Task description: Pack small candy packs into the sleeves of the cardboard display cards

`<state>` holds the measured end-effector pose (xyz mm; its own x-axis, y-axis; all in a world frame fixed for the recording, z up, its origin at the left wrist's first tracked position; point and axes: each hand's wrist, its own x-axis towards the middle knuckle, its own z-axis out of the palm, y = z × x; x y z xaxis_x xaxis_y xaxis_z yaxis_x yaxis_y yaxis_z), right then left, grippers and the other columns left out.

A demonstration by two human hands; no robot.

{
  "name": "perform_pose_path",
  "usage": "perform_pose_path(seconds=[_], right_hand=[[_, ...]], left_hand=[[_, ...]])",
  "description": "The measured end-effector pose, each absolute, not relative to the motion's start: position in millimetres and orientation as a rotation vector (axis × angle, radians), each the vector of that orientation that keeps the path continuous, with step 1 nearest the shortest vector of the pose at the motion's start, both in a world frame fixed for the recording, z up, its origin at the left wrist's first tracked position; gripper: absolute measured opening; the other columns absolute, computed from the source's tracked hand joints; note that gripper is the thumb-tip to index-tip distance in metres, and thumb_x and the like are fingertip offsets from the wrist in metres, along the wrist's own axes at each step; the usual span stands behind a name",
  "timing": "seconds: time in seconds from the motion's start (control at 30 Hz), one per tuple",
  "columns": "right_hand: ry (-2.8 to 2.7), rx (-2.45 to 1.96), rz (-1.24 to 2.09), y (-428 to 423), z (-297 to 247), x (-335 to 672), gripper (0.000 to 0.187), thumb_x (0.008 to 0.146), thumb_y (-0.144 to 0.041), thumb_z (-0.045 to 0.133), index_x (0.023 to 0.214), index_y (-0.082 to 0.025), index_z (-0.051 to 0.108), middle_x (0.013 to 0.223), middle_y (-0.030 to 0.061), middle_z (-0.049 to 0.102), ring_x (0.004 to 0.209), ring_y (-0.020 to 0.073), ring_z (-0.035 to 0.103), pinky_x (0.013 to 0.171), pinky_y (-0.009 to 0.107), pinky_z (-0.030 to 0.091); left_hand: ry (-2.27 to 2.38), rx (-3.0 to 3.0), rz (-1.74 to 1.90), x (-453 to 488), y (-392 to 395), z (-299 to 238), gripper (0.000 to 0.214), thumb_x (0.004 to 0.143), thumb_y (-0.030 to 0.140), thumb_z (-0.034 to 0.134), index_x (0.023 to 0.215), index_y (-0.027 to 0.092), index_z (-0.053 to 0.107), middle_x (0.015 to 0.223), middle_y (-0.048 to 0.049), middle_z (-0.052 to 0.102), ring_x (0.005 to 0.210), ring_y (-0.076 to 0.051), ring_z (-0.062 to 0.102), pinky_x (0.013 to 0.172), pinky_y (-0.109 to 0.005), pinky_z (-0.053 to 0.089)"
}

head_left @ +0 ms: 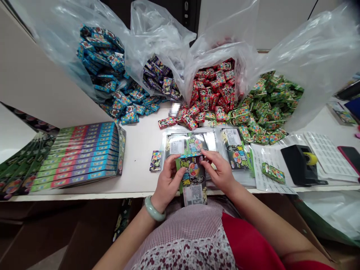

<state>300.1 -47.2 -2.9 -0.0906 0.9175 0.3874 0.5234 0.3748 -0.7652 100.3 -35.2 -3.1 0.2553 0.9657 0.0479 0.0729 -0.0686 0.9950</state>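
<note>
- Here, at the front edge of the white table [140, 140], a person grips one printed pack [194, 174], black and green, both hands on it.
- Left hand [169, 180]: clasping the pack's left side, thumb over the printed face; green bangle [154, 210] at the wrist.
- Right hand [219, 170]: thumb and forefinger pinching the pack's top right corner.
- Pack's whereabouts: centred before the apron [185, 228], its top end overlapping clear-wrapped packs [234, 150] on the table.
- Just left of the left hand: one purple box [155, 160], lying alone.
- Behind, small boxes spilling from clear bags — blue [98, 60], purple [160, 75], red [213, 88], green [277, 95], left to right.
- Far left: striped rows [81, 150] of boxes, green through red and purple to blue.
- Right: a loose green box [272, 172] on a label sheet [264, 183] — black tape dispenser [296, 165] just beside it.
</note>
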Motion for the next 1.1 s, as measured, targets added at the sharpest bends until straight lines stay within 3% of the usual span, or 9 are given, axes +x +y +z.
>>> perform_pose_path(seconds=[0.13, 0.23, 0.33, 0.43, 0.53, 0.6, 0.7, 0.97, 1.1], right_hand=[[-1.652, -1.295, 0.615, -46.5, -5.2, 299.2, 0.033, 0.092, -0.026, 0.050, 0.124, -0.029, 0.056, 0.117, 0.0074, 0.063, 0.108, 0.0217, 0.060, 0.090, 0.043, 0.051], [-1.519, -1.266, 0.826, -35.2, 3.1, 300.5, 0.016, 0.091, -0.030, 0.052, 0.099, -0.025, 0.064, 0.102, 0.0061, 0.066, 0.098, 0.0198, 0.062, 0.085, 0.040, 0.052], [-1.545, -1.207, 0.996, -19.1, 14.8, 303.3, 0.015, 0.087, -0.033, 0.057, 0.078, -0.022, 0.062, 0.094, 0.0050, 0.064, 0.096, 0.0189, 0.061, 0.086, 0.039, 0.050], [-1.491, -1.183, 1.118, -7.7, 21.3, 304.9, 0.009, 0.084, -0.031, 0.061, 0.085, -0.022, 0.059, 0.089, 0.0037, 0.063, 0.087, 0.0171, 0.062, 0.077, 0.035, 0.052], [-1.513, -1.179, 1.115, -5.3, 24.8, 305.8, 0.017, 0.083, -0.028, 0.060, 0.099, -0.024, 0.057, 0.086, 0.0028, 0.062, 0.081, 0.0156, 0.061, 0.073, 0.033, 0.052], [-1.655, -1.167, 1.034, -8.1, 28.5, 306.2, 0.010, 0.085, -0.027, 0.058, 0.095, -0.023, 0.059, 0.092, 0.0044, 0.061, 0.089, 0.0163, 0.060, 0.075, 0.033, 0.051], [-1.768, -1.149, 0.993, -12.7, 35.6, 304.9, 0.007, 0.085, -0.028, 0.060, 0.083, -0.022, 0.058, 0.097, 0.0055, 0.059, 0.095, 0.0175, 0.057, 0.071, 0.030, 0.050], [-1.471, -1.274, 1.404, -2.6, 50.0, 293.5, 0.016, 0.076, -0.031, 0.066, 0.074, -0.020, 0.054, 0.072, -0.0006, 0.058, 0.061, 0.0114, 0.055, 0.055, 0.028, 0.045], [-1.597, -1.305, 1.416, 3.6, 59.3, 294.4, 0.013, 0.076, -0.027, 0.064, 0.070, -0.019, 0.057, 0.067, -0.0004, 0.059, 0.061, 0.0120, 0.056, 0.057, 0.028, 0.045]], left_hand=[[1.067, 1.476, 1.028, 100.2, -34.3, -5.0, 0.034, 0.091, 0.033, 0.050, 0.123, 0.026, 0.043, 0.116, -0.0062, 0.058, 0.099, -0.019, 0.061, 0.083, -0.035, 0.052], [1.075, 1.542, 1.088, 99.2, -30.4, -4.2, 0.028, 0.091, 0.032, 0.050, 0.118, 0.025, 0.049, 0.112, -0.0050, 0.059, 0.101, -0.018, 0.059, 0.090, -0.036, 0.049], [1.106, 1.556, 1.217, 101.2, -22.1, 1.5, 0.013, 0.091, 0.032, 0.051, 0.095, 0.022, 0.058, 0.110, -0.0053, 0.061, 0.106, -0.019, 0.058, 0.097, -0.039, 0.044], [1.110, 1.421, 1.273, 105.0, -12.7, 8.4, 0.011, 0.088, 0.029, 0.056, 0.083, 0.020, 0.058, 0.101, -0.0048, 0.066, 0.098, -0.018, 0.062, 0.091, -0.037, 0.047], [1.078, 1.272, 1.276, 104.8, -7.0, 12.3, 0.021, 0.085, 0.027, 0.061, 0.105, 0.023, 0.056, 0.089, -0.0021, 0.068, 0.085, -0.016, 0.065, 0.081, -0.032, 0.051], [1.047, 1.328, 1.246, 101.7, -5.9, 13.8, 0.023, 0.084, 0.027, 0.063, 0.106, 0.022, 0.059, 0.090, -0.0031, 0.069, 0.086, -0.016, 0.064, 0.082, -0.032, 0.050], [0.978, 1.457, 1.197, 97.5, -5.4, 17.9, 0.010, 0.079, 0.026, 0.069, 0.085, 0.018, 0.066, 0.090, -0.0055, 0.067, 0.090, -0.018, 0.062, 0.083, -0.032, 0.049], [1.075, 1.239, 0.982, 99.1, 5.8, 39.4, 0.011, 0.070, 0.022, 0.072, 0.073, 0.017, 0.062, 0.069, 0.0016, 0.060, 0.064, -0.010, 0.053, 0.060, -0.022, 0.043], [1.036, 1.222, 0.916, 92.9, 11.1, 42.7, 0.012, 0.070, 0.023, 0.072, 0.069, 0.016, 0.062, 0.068, 0.0010, 0.060, 0.065, -0.011, 0.054, 0.062, -0.023, 0.043]])
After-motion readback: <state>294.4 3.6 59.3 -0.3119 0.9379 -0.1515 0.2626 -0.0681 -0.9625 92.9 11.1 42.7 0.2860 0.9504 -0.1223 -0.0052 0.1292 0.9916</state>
